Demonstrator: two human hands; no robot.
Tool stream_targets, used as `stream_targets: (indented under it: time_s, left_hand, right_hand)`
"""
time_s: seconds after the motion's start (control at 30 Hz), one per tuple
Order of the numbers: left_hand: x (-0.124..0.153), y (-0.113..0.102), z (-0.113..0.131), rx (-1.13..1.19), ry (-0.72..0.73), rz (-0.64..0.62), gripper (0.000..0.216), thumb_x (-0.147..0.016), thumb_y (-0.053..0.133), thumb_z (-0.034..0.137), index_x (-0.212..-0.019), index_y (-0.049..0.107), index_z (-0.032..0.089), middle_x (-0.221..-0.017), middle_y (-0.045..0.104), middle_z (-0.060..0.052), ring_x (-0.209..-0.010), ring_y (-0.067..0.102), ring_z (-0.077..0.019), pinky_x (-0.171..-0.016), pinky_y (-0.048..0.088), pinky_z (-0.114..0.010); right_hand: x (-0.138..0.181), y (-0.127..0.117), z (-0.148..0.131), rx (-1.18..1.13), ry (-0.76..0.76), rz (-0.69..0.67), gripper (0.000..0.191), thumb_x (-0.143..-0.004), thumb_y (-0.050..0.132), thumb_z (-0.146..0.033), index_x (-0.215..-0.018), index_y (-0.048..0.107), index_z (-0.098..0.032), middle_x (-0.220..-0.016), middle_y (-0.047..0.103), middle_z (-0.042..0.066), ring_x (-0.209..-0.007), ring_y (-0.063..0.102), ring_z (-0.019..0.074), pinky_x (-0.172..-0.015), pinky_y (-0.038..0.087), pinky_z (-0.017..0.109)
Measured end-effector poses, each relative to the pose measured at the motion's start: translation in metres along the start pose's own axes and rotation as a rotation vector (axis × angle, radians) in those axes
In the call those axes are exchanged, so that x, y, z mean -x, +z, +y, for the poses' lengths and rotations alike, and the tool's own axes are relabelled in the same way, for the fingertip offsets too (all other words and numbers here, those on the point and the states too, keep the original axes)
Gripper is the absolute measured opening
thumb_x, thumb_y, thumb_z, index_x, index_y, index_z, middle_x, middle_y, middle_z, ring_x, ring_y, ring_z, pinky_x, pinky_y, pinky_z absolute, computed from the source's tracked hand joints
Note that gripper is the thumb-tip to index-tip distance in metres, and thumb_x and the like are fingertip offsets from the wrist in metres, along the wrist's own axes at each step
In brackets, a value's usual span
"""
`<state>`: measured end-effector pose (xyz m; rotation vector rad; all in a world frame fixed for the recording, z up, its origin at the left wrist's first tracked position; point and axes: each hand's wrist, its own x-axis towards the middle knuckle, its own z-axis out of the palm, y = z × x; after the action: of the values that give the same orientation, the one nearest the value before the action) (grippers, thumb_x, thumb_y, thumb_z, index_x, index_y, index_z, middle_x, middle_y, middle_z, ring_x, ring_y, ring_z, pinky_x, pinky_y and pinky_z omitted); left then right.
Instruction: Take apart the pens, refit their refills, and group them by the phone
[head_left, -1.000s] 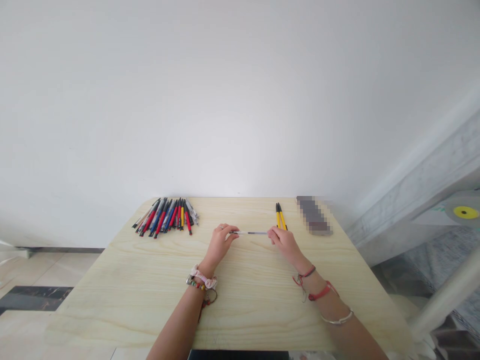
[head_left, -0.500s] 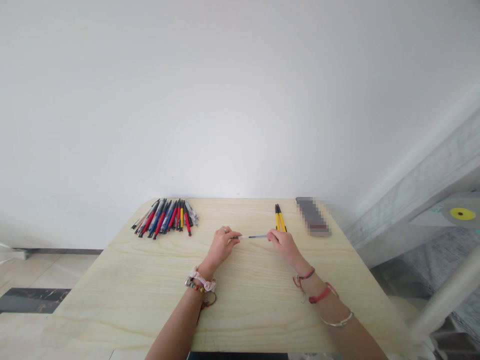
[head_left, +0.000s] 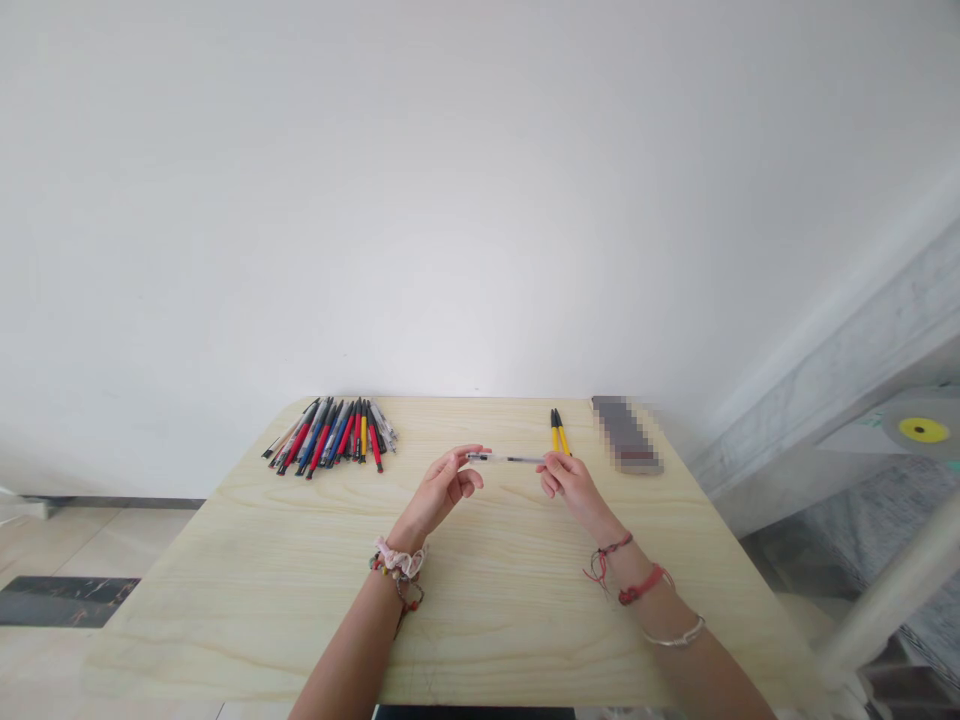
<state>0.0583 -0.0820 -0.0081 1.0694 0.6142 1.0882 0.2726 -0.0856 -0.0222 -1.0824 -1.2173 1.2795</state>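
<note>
A slim clear pen (head_left: 501,459) with dark parts lies level in the air between my hands, over the middle of the wooden table (head_left: 495,580). My left hand (head_left: 444,490) has its thumb and index finger at the pen's left end, while its other fingers curl loosely below. At the opposite end, my right hand (head_left: 568,482) pinches the pen between thumb and fingers. Just behind that hand, two yellow pens (head_left: 559,434) with black tips lie side by side, their near ends partly hidden by it.
A spread pile of pens (head_left: 330,437), red, blue, yellow, black and clear, lies at the table's back left. A blurred-out dark flat object (head_left: 628,435) rests at the back right. The white wall (head_left: 472,200) stands right behind the table.
Both hands have risen slightly away from me with the pen. The left fingers have loosened and spread, so more of the pen's left end shows.
</note>
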Motion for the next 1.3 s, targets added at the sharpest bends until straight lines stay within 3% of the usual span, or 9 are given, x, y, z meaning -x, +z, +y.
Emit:
stream_targets:
  time_s: [0.13,0.3,0.43,0.53,0.63,0.8,0.93,1.07,1.3]
  left_hand:
    - [0.001,0.005,0.003,0.061,-0.058,0.006,0.032,-0.071,0.052,0.044,-0.085,0.057,0.016,-0.103,0.056,-0.011,-0.071,0.058,-0.0137,-0.048,0.033,-0.020]
    - [0.001,0.007,0.003,-0.009,0.004,0.003,0.031,-0.070,0.053,0.044,-0.078,0.057,0.014,-0.097,0.056,-0.010,-0.073,0.058,-0.0153,-0.049,0.032,-0.019]
    - [0.005,0.014,0.000,-0.105,0.044,-0.077,0.038,-0.068,0.053,0.049,-0.081,0.057,0.014,-0.095,0.056,-0.011,-0.071,0.058,-0.0161,-0.049,0.034,-0.021]
    - [0.009,0.021,0.001,-0.137,0.034,-0.158,0.041,-0.068,0.054,0.048,-0.091,0.057,0.015,-0.096,0.056,-0.012,-0.076,0.058,-0.0191,-0.051,0.036,-0.022]
    - [0.009,0.023,0.003,-0.114,0.042,-0.140,0.044,-0.068,0.056,0.043,-0.105,0.051,0.020,-0.110,0.051,-0.012,-0.082,0.057,-0.0199,-0.050,0.034,-0.021]
    - [-0.001,0.013,0.000,-0.113,0.054,0.268,0.035,-0.071,0.052,0.042,-0.095,0.055,0.017,-0.101,0.053,-0.009,-0.060,0.053,-0.0068,-0.043,0.028,-0.017]
    - [-0.007,0.003,-0.007,-0.129,-0.062,0.478,0.030,-0.066,0.054,0.041,-0.080,0.057,0.014,-0.089,0.056,-0.005,-0.057,0.049,-0.0044,-0.042,0.027,-0.014]
    - [-0.007,0.002,-0.010,-0.141,-0.110,0.485,0.028,-0.065,0.054,0.040,-0.077,0.057,0.015,-0.087,0.056,-0.004,-0.059,0.049,-0.0046,-0.042,0.028,-0.014]
    - [-0.006,0.003,-0.012,-0.158,-0.145,0.450,0.027,-0.065,0.054,0.039,-0.076,0.058,0.015,-0.084,0.055,-0.003,-0.060,0.048,-0.0050,-0.044,0.029,-0.014]
  right_hand:
    - [0.002,0.004,-0.001,0.230,-0.042,0.011,0.033,-0.072,0.046,-0.050,-0.064,0.049,-0.018,-0.046,0.044,-0.003,-0.044,0.045,0.0111,-0.046,0.040,0.027]
    - [0.010,0.012,-0.017,0.713,-0.492,0.279,0.028,-0.071,0.054,-0.037,-0.093,0.054,-0.020,-0.093,0.054,0.010,-0.092,0.048,0.0235,-0.080,0.039,0.042]
    - [0.020,0.026,-0.025,0.793,-0.641,0.055,0.026,-0.076,0.049,-0.028,-0.102,0.052,-0.023,-0.101,0.053,0.009,-0.098,0.047,0.0226,-0.085,0.037,0.041]
    - [0.023,0.033,-0.021,0.731,-0.562,-0.081,0.017,-0.079,0.043,-0.027,-0.091,0.055,-0.023,-0.087,0.057,0.007,-0.085,0.052,0.0202,-0.077,0.042,0.037]
    - [0.021,0.035,-0.018,0.560,-0.404,-0.068,0.014,-0.079,0.042,-0.030,-0.085,0.053,-0.023,-0.079,0.056,0.004,-0.073,0.053,0.0172,-0.070,0.043,0.034]
    - [0.011,0.024,-0.028,0.005,-0.197,0.085,0.028,-0.076,0.038,-0.048,-0.088,0.045,-0.024,-0.066,0.047,0.000,-0.056,0.045,0.0139,-0.057,0.042,0.030]
    - [0.007,0.009,-0.042,-0.246,-0.052,0.057,0.055,-0.070,0.005,-0.068,-0.051,0.029,-0.023,-0.049,0.027,-0.002,-0.049,0.038,0.0153,-0.053,0.041,0.032]
    - [0.010,0.001,-0.048,-0.241,-0.005,-0.008,0.054,-0.067,0.004,-0.070,-0.046,0.017,-0.022,-0.047,0.018,-0.004,-0.049,0.031,0.0155,-0.054,0.039,0.033]
    - [0.012,0.004,-0.049,-0.387,-0.023,0.019,0.045,-0.071,0.017,-0.060,-0.048,0.021,-0.022,-0.050,0.019,-0.004,-0.048,0.028,0.0143,-0.053,0.039,0.033]
